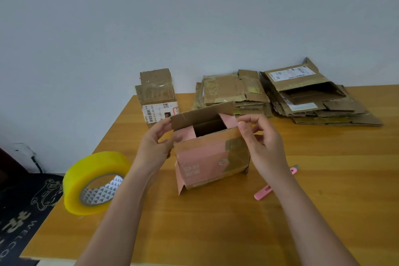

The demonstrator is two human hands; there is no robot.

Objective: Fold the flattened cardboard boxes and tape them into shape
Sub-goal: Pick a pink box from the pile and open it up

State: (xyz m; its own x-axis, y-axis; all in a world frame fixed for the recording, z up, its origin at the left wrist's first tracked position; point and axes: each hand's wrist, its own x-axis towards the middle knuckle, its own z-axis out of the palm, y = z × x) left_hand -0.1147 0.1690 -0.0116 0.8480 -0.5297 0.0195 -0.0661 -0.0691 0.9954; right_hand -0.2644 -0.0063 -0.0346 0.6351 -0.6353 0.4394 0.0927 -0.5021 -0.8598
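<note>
Both our forearms reach in over the bench [216, 222] to the pink box [207, 155], upright between them, open top facing up. Left hand [155, 142] pinches the left flap, right hand [261, 142] pinches the right flap; both grips curled on cardboard. Tape roll [95, 181] sits left.

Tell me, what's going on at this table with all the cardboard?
A person is shaping a pink box on the wooden table. The left hand and right hand hold its open top flaps. Yellow tape and a pink cutter wait nearby. Flattened boxes are stacked behind, beside one taped box.
</note>
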